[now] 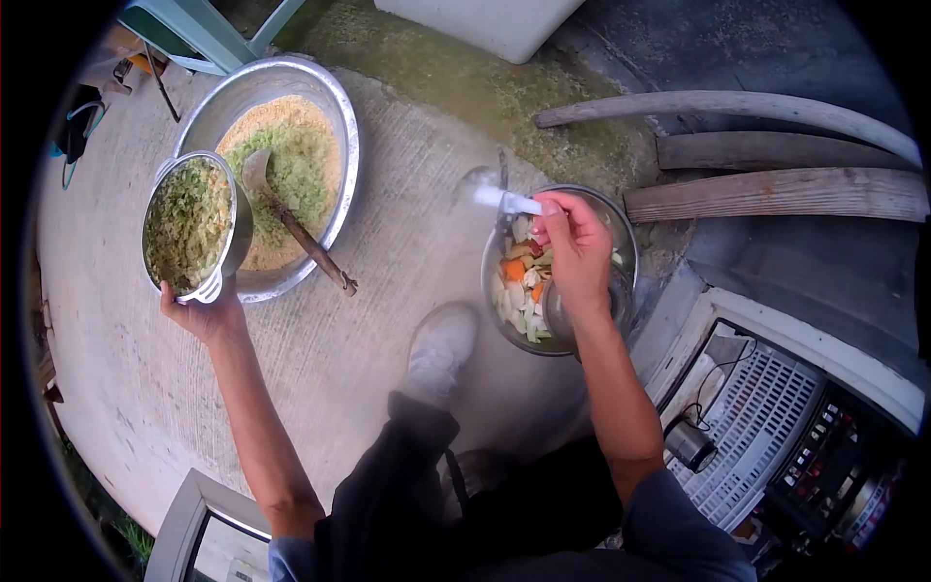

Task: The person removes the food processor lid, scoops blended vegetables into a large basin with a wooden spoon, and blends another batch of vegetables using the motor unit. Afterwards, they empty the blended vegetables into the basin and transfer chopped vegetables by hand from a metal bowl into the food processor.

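My left hand (208,312) grips the handle side of a metal pot (190,228) filled with chopped green mash, tilted beside a wide metal basin (347,175). Yellowish meal (291,112) and green mash lie in the basin, with a wooden-handled scoop (310,247) resting across its rim. Over a second metal bowl (632,233) my right hand (577,242) pinches the handle of a white tool (514,202), whose far end is blurred. Cut vegetables, some orange and some pale, fill the left part of that bowl; a round metal container (558,308) is partly hidden behind my wrist.
Curved wooden bars (766,194) extend at the upper right. A white crate (756,436) and a dark cylinder (690,446) are at the lower right. A pale green stool (218,39) stands beyond the basin, and a white container (485,19) is at the top. My shoe (441,344) is between the bowls.
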Demonstrator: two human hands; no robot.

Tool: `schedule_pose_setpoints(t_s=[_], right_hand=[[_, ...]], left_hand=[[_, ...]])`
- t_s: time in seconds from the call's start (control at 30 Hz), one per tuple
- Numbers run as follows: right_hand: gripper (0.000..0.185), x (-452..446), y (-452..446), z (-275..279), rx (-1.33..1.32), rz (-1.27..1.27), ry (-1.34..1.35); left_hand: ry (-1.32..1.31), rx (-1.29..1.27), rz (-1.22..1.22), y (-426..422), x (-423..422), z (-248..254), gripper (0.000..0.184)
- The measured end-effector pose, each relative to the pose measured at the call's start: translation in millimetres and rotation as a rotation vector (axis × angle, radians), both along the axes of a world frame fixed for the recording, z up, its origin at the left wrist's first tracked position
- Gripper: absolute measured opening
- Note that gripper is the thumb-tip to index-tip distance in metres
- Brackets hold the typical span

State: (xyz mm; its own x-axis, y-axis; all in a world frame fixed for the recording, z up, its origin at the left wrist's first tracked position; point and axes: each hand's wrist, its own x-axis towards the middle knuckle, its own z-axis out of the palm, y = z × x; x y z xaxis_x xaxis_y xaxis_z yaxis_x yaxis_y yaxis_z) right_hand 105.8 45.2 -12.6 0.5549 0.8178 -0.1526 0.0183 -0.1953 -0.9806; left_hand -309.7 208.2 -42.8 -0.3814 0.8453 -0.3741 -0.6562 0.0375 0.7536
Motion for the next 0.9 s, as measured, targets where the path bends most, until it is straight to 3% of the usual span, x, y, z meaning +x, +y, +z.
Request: schedule_pose_setpoints(t_s=[0.03,0.1,0.3,0.37,0.47,0.6,0.7,0.73,0.83,0.9], right_hand=[[0.019,17,-16,0,-0.061,-0.061,-0.025],[0.017,54,-43,-11,-0.171,-0.073,-0.337],[0.023,101,-68,-42,-0.373,0.093,-0.677],[0.029,86,-53,-17,-0.711,0.123,-0.813],[0.033,72,-40,-12,-0.471,0.016,-1.127],[0.026,36,12,3,-0.319,0.139,-1.24],[0.025,24,34,-1,-0.461,0.198,-1.064],[0.021,20,38,-3,-0.368,0.189,-1.016],[0.018,-20,44,-8,-0.222,0.272,-0.465],[0.016,-73,46,4,-0.166,0.439,-0.354]], left_hand=[[-0.011,0.007,-0.002,-1,2,-1,0.072],[-0.034,0.025,-0.005,-3,8,-1,0.072],[0.038,0.039,0.005,-12,15,-15,0.073],[0.057,0.117,-0.009,-17,22,-12,0.074],[0.108,0.133,-0.067,-26,26,-6,0.079],[0.129,0.136,-0.182,-36,34,4,0.086],[0.136,0.158,-0.216,-43,43,6,0.083],[0.149,0.127,-0.208,-46,47,10,0.085],[0.16,0.118,-0.232,-53,49,7,0.086],[0.135,0.141,-0.229,-52,53,6,0.087]])
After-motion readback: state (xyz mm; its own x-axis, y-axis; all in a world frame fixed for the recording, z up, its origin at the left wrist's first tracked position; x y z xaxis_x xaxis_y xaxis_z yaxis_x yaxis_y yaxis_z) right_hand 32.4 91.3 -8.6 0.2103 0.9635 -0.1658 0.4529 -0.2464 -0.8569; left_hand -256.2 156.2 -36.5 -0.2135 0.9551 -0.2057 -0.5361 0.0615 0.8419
